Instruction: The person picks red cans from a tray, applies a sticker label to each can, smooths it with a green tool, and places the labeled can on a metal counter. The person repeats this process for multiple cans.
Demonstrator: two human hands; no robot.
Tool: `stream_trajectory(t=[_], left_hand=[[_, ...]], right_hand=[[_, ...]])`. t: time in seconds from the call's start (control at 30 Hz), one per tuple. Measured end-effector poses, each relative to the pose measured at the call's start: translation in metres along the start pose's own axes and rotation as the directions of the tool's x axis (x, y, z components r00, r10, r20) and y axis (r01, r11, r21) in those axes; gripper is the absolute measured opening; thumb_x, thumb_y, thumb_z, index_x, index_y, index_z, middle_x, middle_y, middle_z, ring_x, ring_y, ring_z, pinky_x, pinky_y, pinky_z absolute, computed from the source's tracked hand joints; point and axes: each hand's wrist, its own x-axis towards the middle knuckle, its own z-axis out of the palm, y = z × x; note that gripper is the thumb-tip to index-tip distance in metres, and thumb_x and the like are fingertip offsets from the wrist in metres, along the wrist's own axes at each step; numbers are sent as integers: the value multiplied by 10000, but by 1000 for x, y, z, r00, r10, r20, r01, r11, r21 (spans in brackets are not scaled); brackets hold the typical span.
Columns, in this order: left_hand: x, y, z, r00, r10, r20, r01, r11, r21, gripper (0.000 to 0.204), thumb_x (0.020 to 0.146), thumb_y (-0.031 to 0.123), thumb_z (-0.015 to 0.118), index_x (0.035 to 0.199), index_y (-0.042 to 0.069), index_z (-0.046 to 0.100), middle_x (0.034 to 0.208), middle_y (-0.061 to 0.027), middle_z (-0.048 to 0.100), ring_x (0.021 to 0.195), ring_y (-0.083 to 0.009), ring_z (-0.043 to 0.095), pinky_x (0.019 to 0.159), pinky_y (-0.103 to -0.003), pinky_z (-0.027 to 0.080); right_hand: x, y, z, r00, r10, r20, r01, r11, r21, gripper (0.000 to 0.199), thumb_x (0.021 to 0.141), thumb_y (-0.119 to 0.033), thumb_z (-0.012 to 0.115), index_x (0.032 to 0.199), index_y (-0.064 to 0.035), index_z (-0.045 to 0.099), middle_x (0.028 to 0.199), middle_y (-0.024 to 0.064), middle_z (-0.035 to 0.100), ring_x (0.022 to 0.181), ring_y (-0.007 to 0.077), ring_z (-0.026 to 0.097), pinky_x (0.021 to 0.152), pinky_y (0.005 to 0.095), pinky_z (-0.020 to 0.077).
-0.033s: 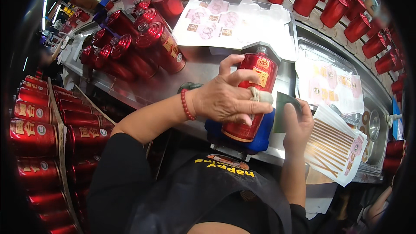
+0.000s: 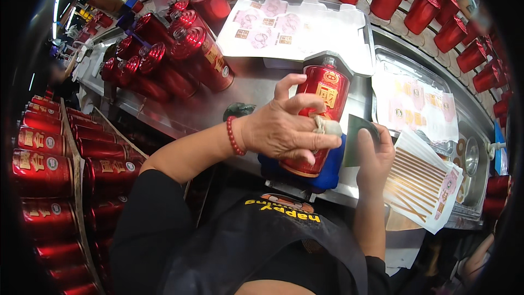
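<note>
Centrally, left hand [image 2: 284,131] steadies red bottle [image 2: 319,109] beside gold-striped label sheets [image 2: 420,180].

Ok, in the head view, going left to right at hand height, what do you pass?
Stacked red bottles → bead bracelet → left hand → red bottle on a blue pad → right hand holding a dark card → striped label sheets.
</note>
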Motion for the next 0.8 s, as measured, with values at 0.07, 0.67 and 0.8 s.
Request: stream_trajectory(t=[0.07,0.67,0.8], left_hand=[[-7,20,-2,1000,-8,24,9,999,-37,459,1030,592,384,1205,309,700,945,105,710,1205,-165,478,1179,-547,70],[-64,69,27,772,-634,-44,633,773,-29,1016,816,635,713,1520,-23,390,1371,-174,592,1344,-377,403,1151,-536,177],[-63,72,24,780,-621,-74,623,782,-3,1017,793,620,742,1510,-21,412,1353,-164,607,1345,-364,409,1154,-533,171]], right_hand=[[-2,1,1,1000,14,3,-14,996,93,180,986,-169,692,1056,-18,623,922,-10,657,797,42,562,724,201,472],[-23,-2,18,979,-159,-127,97,912,-399,177,945,-151,724,1032,-29,630,872,55,639,811,142,596,745,285,477],[-32,-25,35,665,-555,500,746,530,-403,409,625,-26,819,1018,-56,709,884,89,599,822,278,589,740,391,437]])
